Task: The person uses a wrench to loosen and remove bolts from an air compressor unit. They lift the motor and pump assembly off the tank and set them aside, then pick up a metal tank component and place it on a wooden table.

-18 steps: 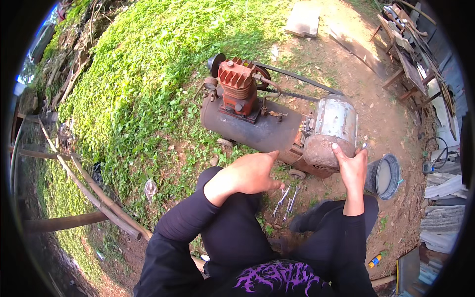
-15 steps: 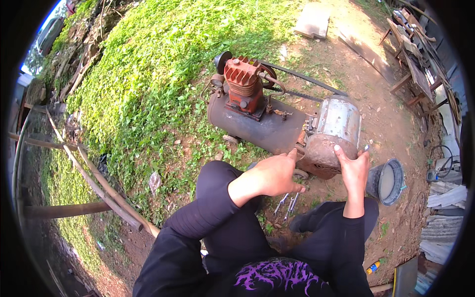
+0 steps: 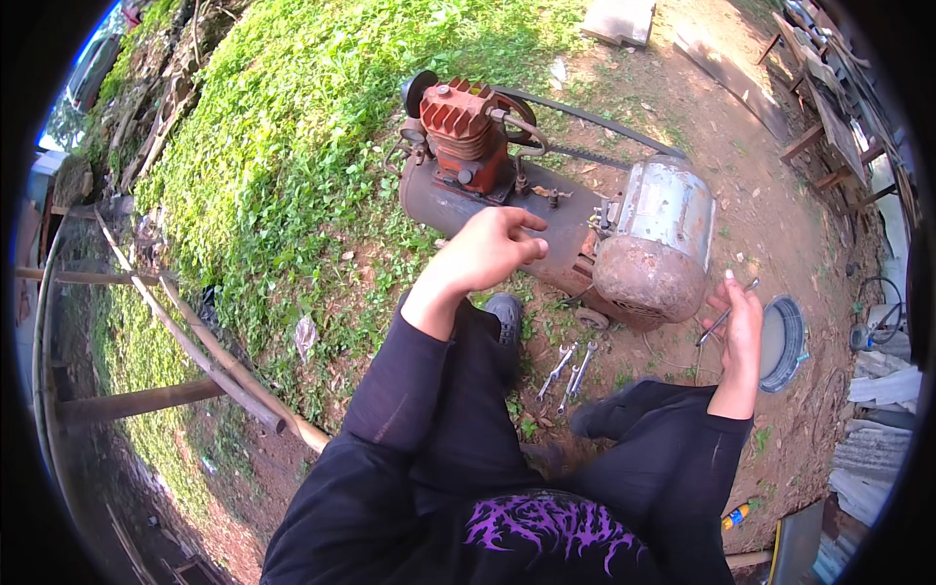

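Note:
An old air compressor stands on the ground before me, with a dark tank (image 3: 429,194), a red finned pump (image 3: 466,132) and a silver, rust-stained electric motor (image 3: 667,210). My left hand (image 3: 487,250) hovers over the near side of the tank, fingers loosely bent and apart, nothing visible in them. Right of the motor, clear of it, my right hand (image 3: 743,322) grips a slim metal tool (image 3: 717,326) that slants up through the fingers; its exact kind is unclear. Between my feet and the motor lie several wrenches (image 3: 579,369) on the dirt.
A black bucket (image 3: 788,343) with cloudy liquid stands just right of my right hand. A drive belt (image 3: 585,115) runs behind the tank to the motor. Bamboo poles (image 3: 210,361) cross at left; a wooden bench (image 3: 824,146) and stacked sheets (image 3: 868,444) line the right.
My left hand has left the motor's near edge and moved up and left over the tank. My right hand has come off the motor, moving right and down with the slim tool.

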Demonstrator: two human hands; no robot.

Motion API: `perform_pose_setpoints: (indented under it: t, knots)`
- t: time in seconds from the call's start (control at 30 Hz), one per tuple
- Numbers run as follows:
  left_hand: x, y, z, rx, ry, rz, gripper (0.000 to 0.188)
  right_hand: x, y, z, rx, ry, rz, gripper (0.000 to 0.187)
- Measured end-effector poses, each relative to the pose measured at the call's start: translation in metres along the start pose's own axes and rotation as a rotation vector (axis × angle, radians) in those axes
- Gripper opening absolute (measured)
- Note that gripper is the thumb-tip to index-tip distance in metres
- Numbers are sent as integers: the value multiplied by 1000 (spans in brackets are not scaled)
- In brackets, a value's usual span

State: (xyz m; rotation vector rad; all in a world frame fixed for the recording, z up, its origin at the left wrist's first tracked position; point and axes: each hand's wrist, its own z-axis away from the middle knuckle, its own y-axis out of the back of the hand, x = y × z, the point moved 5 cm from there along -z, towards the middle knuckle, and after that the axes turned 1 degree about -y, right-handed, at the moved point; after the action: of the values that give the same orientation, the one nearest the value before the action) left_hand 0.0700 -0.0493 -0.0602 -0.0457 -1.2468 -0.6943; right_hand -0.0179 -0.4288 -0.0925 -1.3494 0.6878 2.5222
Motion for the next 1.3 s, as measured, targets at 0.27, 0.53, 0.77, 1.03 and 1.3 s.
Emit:
perform_pose_setpoints:
  t: [0.27,0.53,0.77,1.03,1.3]
  knots:
    - [-85,99,-6,556,153,34,37,114,29,-122,222,-204,339,58]
    - [-70,97,13,465,182,15,37,276,-58,-74,235,-581,-157,26]
    - [-64,107,42,634,86,269,32,357,-159,-29,-211,-763,-35,43]
    - [-56,186,84,1027,-181,626,40,223,-26,-140,430,-238,-130,41]
    - [-207,290,-53,982,276,314,69,94,-37,-171,55,-415,130,58]
